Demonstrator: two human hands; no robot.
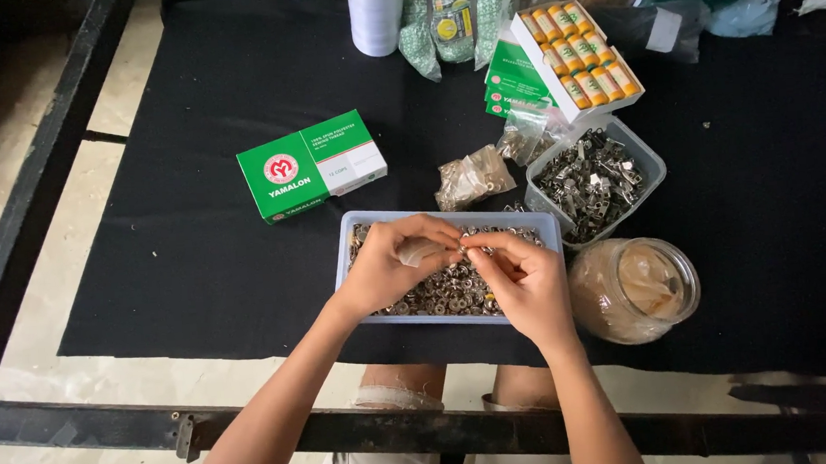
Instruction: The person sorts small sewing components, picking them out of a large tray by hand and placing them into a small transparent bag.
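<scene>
Both hands are hovering over a shallow blue tray (pixel 348 238) filled with small metal rings (pixel 445 292), which is sitting near the front edge of a black cloth (pixel 202 226) spread on the worktop (pixel 49 378). The left hand (pixel 391 267) is curling its fingers in, thumb and forefinger pinching together, with a pale bit of plastic or film showing under the fingers. The right hand (pixel 526 282) is closing in the same way, its fingertips meeting those of the left hand over the tray's middle. Between the two sets of fingertips a tiny metal piece (pixel 463 250) is being held; it is too small to tell which hand is really gripping it.

Just right of the tray, a round clear jar (pixel 634 290) is lying tilted with brownish contents. Behind it, a grey tub (pixel 593 178) is holding metal clips. A small clear bag (pixel 472 176) of metal bits is lying just behind the tray. To the left, well apart, a green and white box (pixel 311 166) is lying flat. At the back, an open box of thread spools (pixel 582 57) is resting on green boxes, near a white roll (pixel 376 13).
</scene>
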